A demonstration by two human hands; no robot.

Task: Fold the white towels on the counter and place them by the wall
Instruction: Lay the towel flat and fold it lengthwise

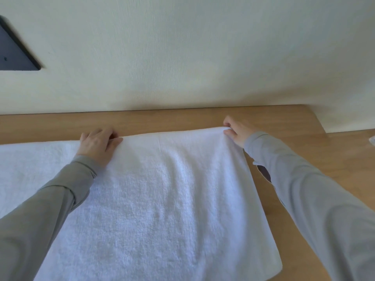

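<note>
Two grey-sleeved forearms reach away from the viewer over a white towel (162, 199) that covers most of the near part of a wooden desk (304, 151). The left hand (97, 144) curls its fingers over the towel's far edge, thumb on top. The right hand (236, 131) pinches the far right corner, which is raised slightly off the desk. More white cloth runs out to the left under the left arm; whether it is the same towel or a second one cannot be told. Beyond the hands a strip of bare wood separates the towel from a pale wall (182, 57), which carries a dark panel (14, 53) at upper left.

Likely risks: the edge sags between the two grips, so the fold could land crooked or wrinkled. The towel's near part could drag along if the far edge is pulled unevenly. A loose pinch at the corner could let the thick terry slip free.
</note>
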